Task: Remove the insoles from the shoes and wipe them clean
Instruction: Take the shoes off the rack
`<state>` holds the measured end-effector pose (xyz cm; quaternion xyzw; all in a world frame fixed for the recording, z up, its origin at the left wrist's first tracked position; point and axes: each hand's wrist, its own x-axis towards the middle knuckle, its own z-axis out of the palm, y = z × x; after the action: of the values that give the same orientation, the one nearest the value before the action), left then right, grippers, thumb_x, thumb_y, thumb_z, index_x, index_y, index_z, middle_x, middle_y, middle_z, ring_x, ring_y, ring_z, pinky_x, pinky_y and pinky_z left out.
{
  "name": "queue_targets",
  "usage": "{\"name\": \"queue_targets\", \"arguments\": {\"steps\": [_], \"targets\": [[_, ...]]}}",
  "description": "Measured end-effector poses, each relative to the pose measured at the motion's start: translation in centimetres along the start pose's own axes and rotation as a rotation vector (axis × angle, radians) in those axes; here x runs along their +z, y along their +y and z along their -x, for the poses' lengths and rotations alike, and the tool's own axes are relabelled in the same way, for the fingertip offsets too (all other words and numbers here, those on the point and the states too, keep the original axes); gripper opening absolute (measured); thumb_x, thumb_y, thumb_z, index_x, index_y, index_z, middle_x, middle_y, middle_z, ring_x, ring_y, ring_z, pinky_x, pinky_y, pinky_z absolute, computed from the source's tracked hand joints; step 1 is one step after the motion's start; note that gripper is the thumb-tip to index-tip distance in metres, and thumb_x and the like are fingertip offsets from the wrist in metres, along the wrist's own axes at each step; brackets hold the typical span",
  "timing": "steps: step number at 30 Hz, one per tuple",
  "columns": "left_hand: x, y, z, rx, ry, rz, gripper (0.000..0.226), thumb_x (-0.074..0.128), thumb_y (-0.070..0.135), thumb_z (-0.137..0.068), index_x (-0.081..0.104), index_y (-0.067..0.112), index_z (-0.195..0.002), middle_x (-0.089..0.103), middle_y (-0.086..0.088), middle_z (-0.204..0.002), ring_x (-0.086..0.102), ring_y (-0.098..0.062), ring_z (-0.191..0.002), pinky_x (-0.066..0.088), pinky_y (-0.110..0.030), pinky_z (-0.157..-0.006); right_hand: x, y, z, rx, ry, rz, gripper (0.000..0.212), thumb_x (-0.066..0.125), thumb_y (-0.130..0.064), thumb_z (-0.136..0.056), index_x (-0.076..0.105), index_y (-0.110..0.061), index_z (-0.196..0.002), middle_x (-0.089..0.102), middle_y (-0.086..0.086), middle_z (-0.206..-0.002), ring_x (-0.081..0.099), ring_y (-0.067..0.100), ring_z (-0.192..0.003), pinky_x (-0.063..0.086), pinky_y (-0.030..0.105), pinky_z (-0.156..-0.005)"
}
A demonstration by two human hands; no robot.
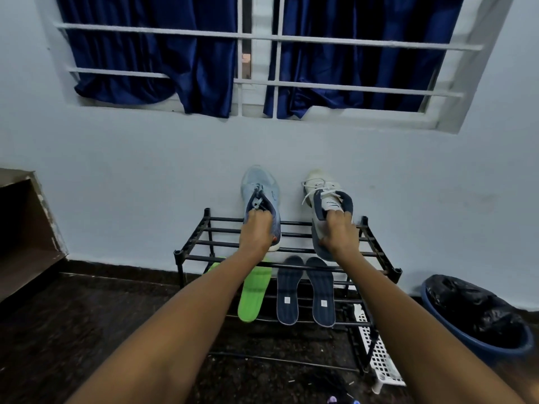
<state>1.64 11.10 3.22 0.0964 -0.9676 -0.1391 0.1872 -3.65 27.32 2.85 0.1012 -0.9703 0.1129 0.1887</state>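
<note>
Head view: a black metal-tube shoe rack point(224, 243) stands against the pale wall. On its top tier, a light-blue mesh running shoe point(262, 193) stands toe-up near the middle. A white lace-up sports shoe with a navy collar point(320, 199) stands toe-up toward the right edge. Both shoes lean on the wall. The left hand point(256, 233) grips the blue shoe at its collar, with the fingers curled into the opening. The right hand point(339, 233) grips the white shoe in the same manner, with the fingers hooked inside the collar. On the tier below, a bright green foam insole point(252, 295) lies toward the left. Two navy fabric-topped insoles, one left point(288, 295) and one right point(320, 295), lie side by side at the centre. A second green piece point(214, 268) shows beside the left forearm and is partly hidden. The insoles appear to be out of the shoes already; whether they have been wiped cannot be determined, and no cloth is in view. Expect the insoles to be light, thin and easily bent. Take each by the heel end, or support it flat along its length while wiping, so that it does not fold. The shoes are likely light with soft uppers, so the firmer heel collar is the sound holding point. A blue bin lined with a black bag point(478, 319) stands on the floor to the right of the rack.
</note>
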Motion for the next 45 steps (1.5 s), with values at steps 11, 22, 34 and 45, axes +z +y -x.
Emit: {"name": "queue_targets", "arguments": {"steps": [11,22,34,45], "targets": [[-7.4,-11.5,7.4,-0.193,0.043,-0.088,0.031,0.064,0.006,-0.088,0.055,-0.003,-0.116,0.056,-0.017,-0.120,0.049,-0.028,-0.117,0.046,-0.034,-0.082,-0.2,-14.0,5.7,-0.231,-0.019,-0.123,0.036,0.055,-0.009,-0.085,0.045,0.000,-0.119,0.049,0.019,-0.120,0.042,0.032,-0.116,0.040,0.043,-0.091],[-8.9,-24.8,17.0,-0.487,0.021,-0.156,0.023,0.063,0.007,-0.088,0.059,-0.001,-0.109,0.061,-0.017,-0.112,0.058,-0.030,-0.107,0.048,-0.035,-0.082,5.1,-27.6,12.9,-0.481,-0.161,-0.201,0.034,0.058,-0.009,-0.083,0.046,-0.001,-0.114,0.048,0.017,-0.119,0.040,0.031,-0.115,0.039,0.041,-0.086],[0.6,-33.3,24.8,-0.661,-0.164,-0.163,0.027,0.053,0.010,-0.094,0.055,0.004,-0.120,0.058,-0.011,-0.122,0.054,-0.024,-0.115,0.046,-0.030,-0.087,15.2,-32.5,20.4,-0.586,-0.418,-0.153,0.038,0.059,-0.012,-0.086,0.043,-0.003,-0.119,0.045,0.013,-0.123,0.041,0.028,-0.117,0.038,0.038,-0.093],[9.4,-35.0,28.9,-0.714,-0.230,-0.054,0.029,0.040,0.004,-0.097,0.051,0.005,-0.124,0.053,-0.009,-0.129,0.041,-0.021,-0.128,0.041,-0.029,-0.092,25.5,-30.6,25.4,-0.562,-0.614,-0.072,0.033,0.054,-0.014,-0.089,0.043,-0.006,-0.118,0.046,0.011,-0.124,0.041,0.026,-0.118,0.036,0.035,-0.096]]}}
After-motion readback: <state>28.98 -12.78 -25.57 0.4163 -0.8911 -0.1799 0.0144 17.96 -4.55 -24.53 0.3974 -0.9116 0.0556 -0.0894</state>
